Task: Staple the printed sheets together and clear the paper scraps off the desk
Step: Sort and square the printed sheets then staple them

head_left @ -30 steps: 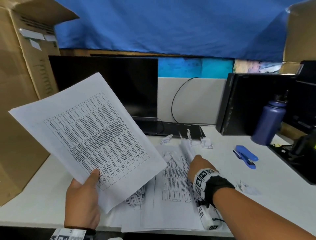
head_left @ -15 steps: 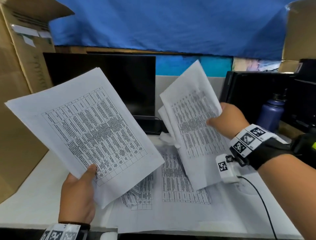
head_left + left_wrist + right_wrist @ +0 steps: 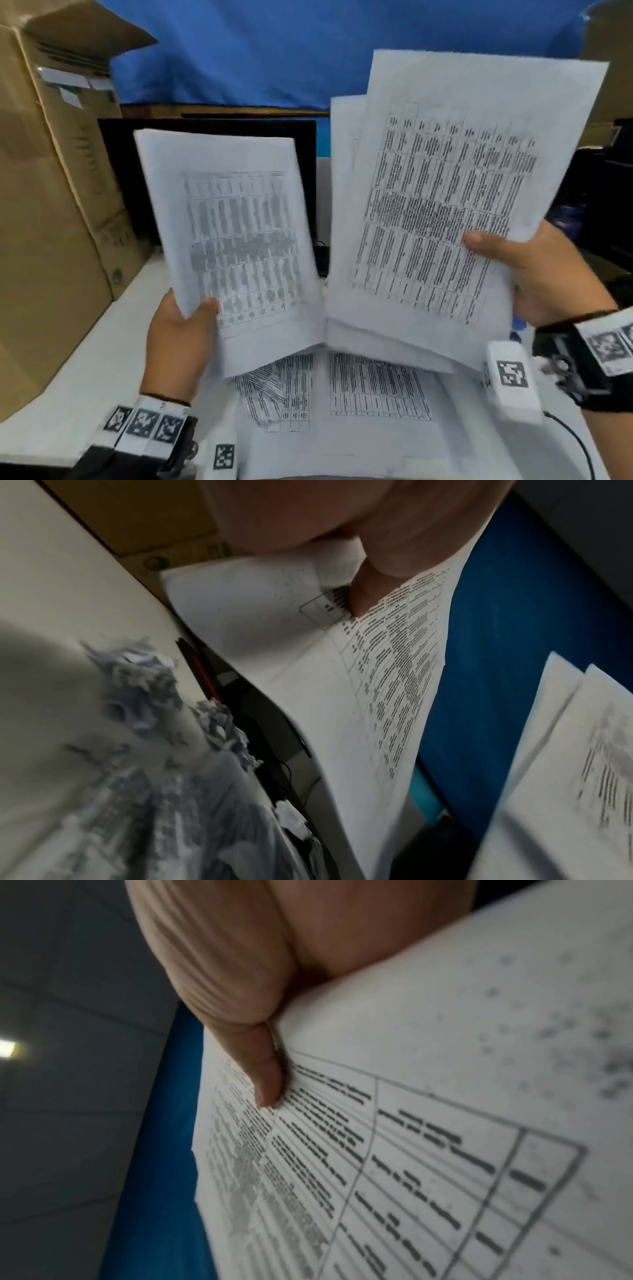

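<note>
1. The left hand (image 3: 178, 342) holds one printed sheet (image 3: 233, 246) upright above the desk (image 3: 68, 387); the thumb is pressed on the printed face at the lower left corner and the fingers are behind the paper, so it is pinched.
2. The right hand (image 3: 544, 277) holds a small bundle of printed sheets (image 3: 445, 212) by their right edge, thumb on the front (at least two sheets, because a second edge shows behind at the left side).
3. The two held papers are side by side, their inner edges very near; I cannot tell if they touch.
4. More printed pages (image 3: 376, 390) lie flat on the desk under the hands, one of them crumpled.
5. In the left wrist view, torn paper scraps (image 3: 143, 685) lie on the desk near the black monitor base (image 3: 260, 723).
6. A cardboard box (image 3: 44, 205) stands on the left, and a blue cloth (image 3: 274, 48) hangs behind.
</note>
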